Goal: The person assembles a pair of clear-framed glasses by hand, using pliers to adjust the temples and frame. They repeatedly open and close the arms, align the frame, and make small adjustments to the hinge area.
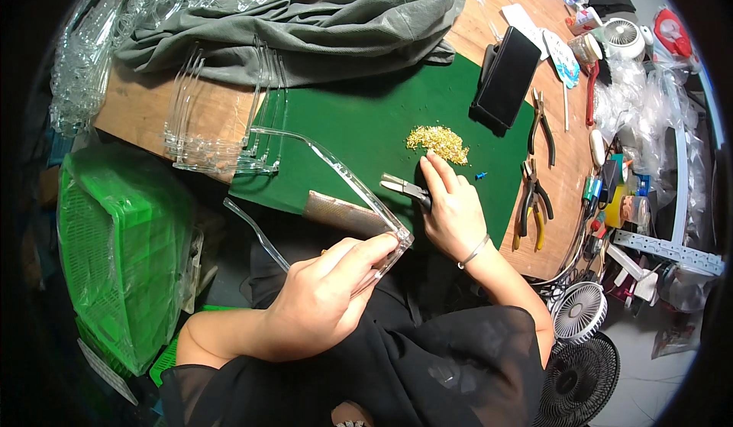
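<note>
A clear plastic eyeglass frame [345, 173] is pinched in my left hand [321, 299], one temple reaching up over the green mat [347, 114] and the other out to the left. Pliers [406, 189] with flat metal jaws lie in my right hand [458, 217], jaws pointing left. Two fingertips of that hand touch the near edge of a heap of tiny gold-coloured metal pieces [439, 141], too small to name. Beside the heap is a small blue piece [480, 175]. A brownish block [345, 213] sits at the mat's front edge, partly behind the frame.
Several clear eyeglass frames [221, 158] stand in a row at the left. Behind them lies a grey cloth [321, 33]. A black phone [510, 76] and more pliers [543, 131] are on the right. A green crate [122, 236] stands lower left; a white fan [579, 312] lower right.
</note>
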A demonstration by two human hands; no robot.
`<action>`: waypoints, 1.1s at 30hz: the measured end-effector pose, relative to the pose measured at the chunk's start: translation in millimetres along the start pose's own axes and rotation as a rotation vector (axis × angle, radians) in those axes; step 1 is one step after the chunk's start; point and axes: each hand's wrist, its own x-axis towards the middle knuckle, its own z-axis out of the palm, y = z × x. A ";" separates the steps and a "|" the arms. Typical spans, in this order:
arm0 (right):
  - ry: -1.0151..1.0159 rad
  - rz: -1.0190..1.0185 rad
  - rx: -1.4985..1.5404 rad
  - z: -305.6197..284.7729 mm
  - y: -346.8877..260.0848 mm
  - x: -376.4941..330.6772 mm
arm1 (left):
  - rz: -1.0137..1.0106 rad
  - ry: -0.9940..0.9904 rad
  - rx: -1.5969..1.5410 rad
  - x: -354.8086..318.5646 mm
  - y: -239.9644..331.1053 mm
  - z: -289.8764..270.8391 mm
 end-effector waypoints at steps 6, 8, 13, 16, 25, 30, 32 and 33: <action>-0.066 -0.008 -0.030 0.0 -1.5 -7.8 | 0.060 0.049 0.096 -1.8 -5.5 2.1; -0.060 -0.009 0.064 -3.1 -1.7 -10.3 | 0.045 0.040 0.068 -1.6 -6.3 2.5; -0.051 -0.039 0.393 -38.3 -8.4 -13.9 | -0.076 -0.066 -0.283 -4.8 -5.4 -3.8; -0.159 -0.103 0.508 -61.7 -15.3 -15.2 | -0.019 -0.180 -0.351 -3.1 -8.8 -12.5; -0.171 -0.294 0.372 -78.8 -30.3 -9.9 | 0.116 -0.165 -0.122 -6.7 -17.7 -7.9; -0.181 -0.306 0.405 -79.9 -31.6 -13.2 | 0.246 -0.147 0.020 -6.3 -18.6 -6.4; -0.147 -0.322 0.353 -77.8 -30.3 -14.8 | 0.269 -0.149 0.055 -7.0 -19.4 -5.3; -0.133 -0.323 0.350 -76.6 -30.2 -15.9 | 0.274 -0.153 0.064 -7.7 -20.0 -4.7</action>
